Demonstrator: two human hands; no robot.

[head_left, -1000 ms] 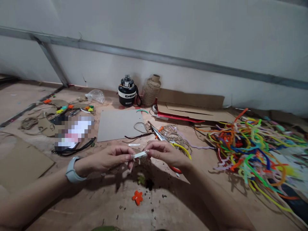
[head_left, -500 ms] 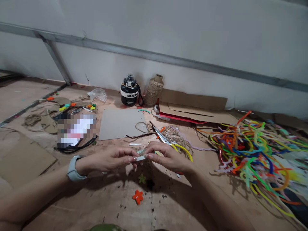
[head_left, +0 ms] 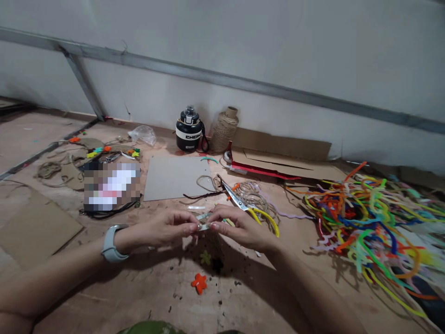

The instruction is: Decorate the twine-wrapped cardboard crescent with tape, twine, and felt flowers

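Note:
My left hand [head_left: 169,228] and my right hand [head_left: 238,227] meet over the middle of the table, thumbs and fingertips pinching a small whitish strip [head_left: 205,227] between them. The strip is mostly covered by the fingers. Below my hands lie a yellow-green flower [head_left: 205,257], a dark flower [head_left: 217,265] and an orange flower [head_left: 199,283]. Just beyond my fingers is another white strip [head_left: 196,208]. Scissors with yellow handles [head_left: 266,220] rest beside my right hand, against a loose coil of twine [head_left: 255,197].
A grey board [head_left: 177,178] lies ahead, with a black bottle [head_left: 188,132] and a twine spool [head_left: 225,132] behind it. Cut cardboard [head_left: 285,162] is at the back right. Tangled pipe cleaners [head_left: 368,218] cover the right side. Brown cardboard [head_left: 38,227] is at left.
My fingertips have drawn closer together, so less of the strip shows between them. My left hand has shifted slightly right. The view has moved a little.

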